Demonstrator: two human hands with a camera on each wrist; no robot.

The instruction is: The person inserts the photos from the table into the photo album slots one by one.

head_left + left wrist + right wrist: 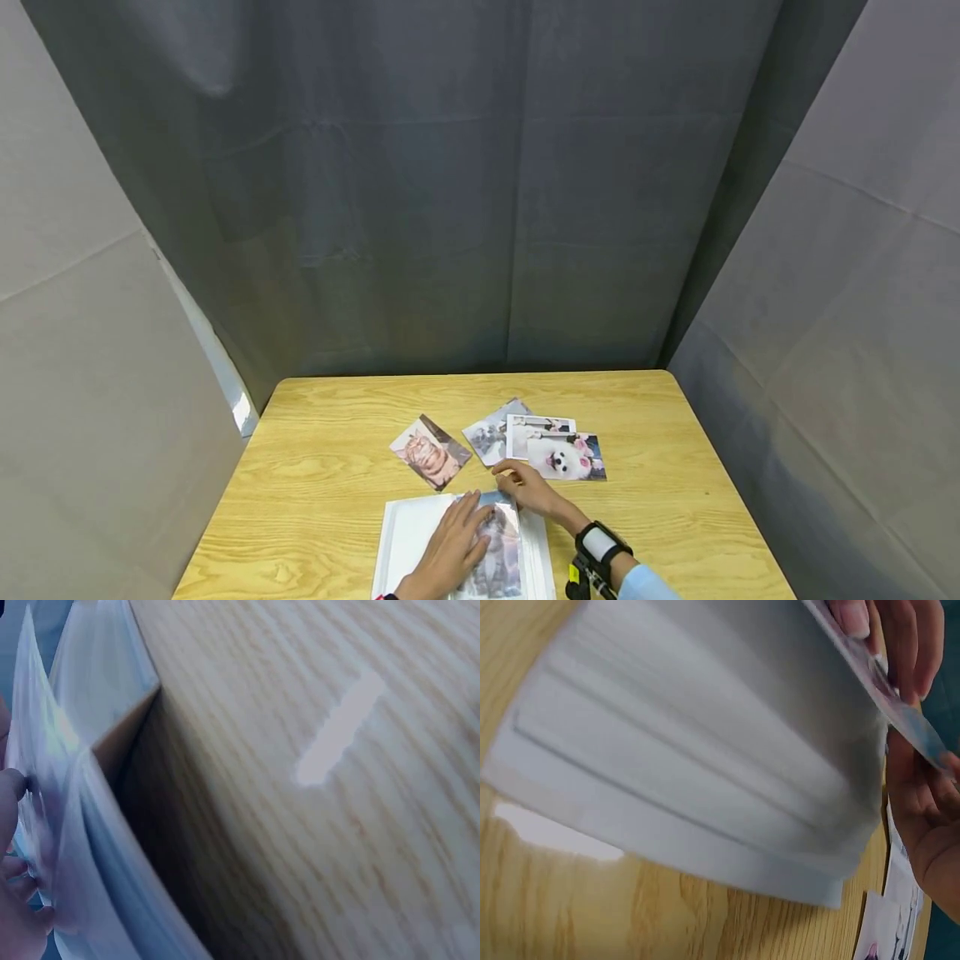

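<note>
A white photo album (397,521) lies open at the table's near edge. On its right side is a photo (504,550) with purple-grey tones and a blue top end. My left hand (450,542) lies over the page with extended fingers, pressing on the photo. At the photo's top end my right hand (525,490) pinches the edge with curled fingers. In the right wrist view, the photo's blue end (924,739) juts past the page edge, and the page stands raised above the white leaves (705,742). The left wrist view shows fingertips (43,919) against the glossy sleeve (45,750).
Beyond the album, a cat photo (429,452) lies to the left. To its right, a white dog photo (562,457) overlaps a white-bordered photo (517,433) and a greyish photo (487,437). The wooden table (315,467) backs onto a dark curtain (412,208).
</note>
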